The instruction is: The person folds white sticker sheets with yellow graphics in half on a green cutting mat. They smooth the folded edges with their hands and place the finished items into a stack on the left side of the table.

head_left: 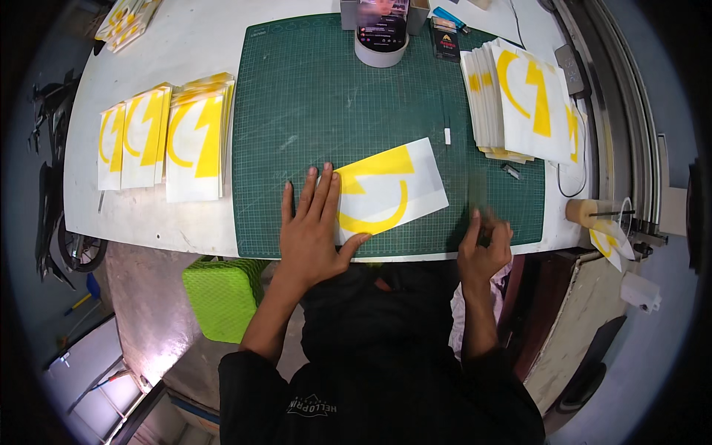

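In the head view, rests the left hand point(315, 233) flat on the left end of a white sheet point(393, 189) printed in yellow, with fingers spread, released from any grip, and thumb along the near edge. Shows the sheet lying at a slant on the green cutting mat point(334, 96), close to the near edge and between the two hands. Bends the fingers of the right hand point(486, 248) over the mat, just beyond the sheet's right corner and apart from it; cannot tell, for the blur, whether clenched on anything. Has, on the white surface point(148, 215) left of the mat, three piles of yellow-printed sheets point(196, 144) side by side, with another pile point(127, 26) farther off at the upper left. Shows a tall stack of similar sheets point(526, 96) overlapping the mat's right side, beside a dark power strip point(569, 70). Includes, at the far edge, a phone point(382, 22) upright in a round white stand point(381, 56), near a small dark box point(446, 43). Shows also a small white piece point(447, 136) on the mat and, below the surface at left, a bright green textured seat point(217, 293).
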Available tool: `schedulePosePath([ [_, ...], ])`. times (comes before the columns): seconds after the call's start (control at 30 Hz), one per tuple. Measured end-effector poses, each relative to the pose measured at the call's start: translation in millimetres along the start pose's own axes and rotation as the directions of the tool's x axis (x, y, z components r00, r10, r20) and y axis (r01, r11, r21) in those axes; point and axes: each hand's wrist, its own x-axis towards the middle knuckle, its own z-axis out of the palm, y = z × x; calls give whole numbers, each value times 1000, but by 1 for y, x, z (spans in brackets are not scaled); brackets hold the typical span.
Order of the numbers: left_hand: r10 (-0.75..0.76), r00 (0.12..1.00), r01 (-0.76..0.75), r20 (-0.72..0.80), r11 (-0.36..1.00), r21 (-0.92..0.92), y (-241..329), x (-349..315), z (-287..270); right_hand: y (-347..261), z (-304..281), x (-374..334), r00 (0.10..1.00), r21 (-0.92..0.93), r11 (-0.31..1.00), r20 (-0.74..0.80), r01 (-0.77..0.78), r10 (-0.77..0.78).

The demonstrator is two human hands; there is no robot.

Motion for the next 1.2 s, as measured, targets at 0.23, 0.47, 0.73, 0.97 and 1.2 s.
schedulePosePath([
  [0.23,13,999,-15,-46,999,-31,-1,3,6,-48,54,23,944,304,930,185,209,-273],
  [0.47,-41,994,35,-101,998,-58,20,1,5,20,22,63,993,74,994,-84,-79,86],
  [0.73,5,968,-161,-252,782,-603,-5,81,-44,-28,42,38,978,-85,976,76,199,-193],
  [0.97,497,827,-277,264,768,-577,2,138,-38,-54,23,-1,913,155,922,152,355,-378],
  [1.2,557,830,-552,32,829,-88,5,120,-1,-39,-34,-40,747,502,755,280,422,-603],
])
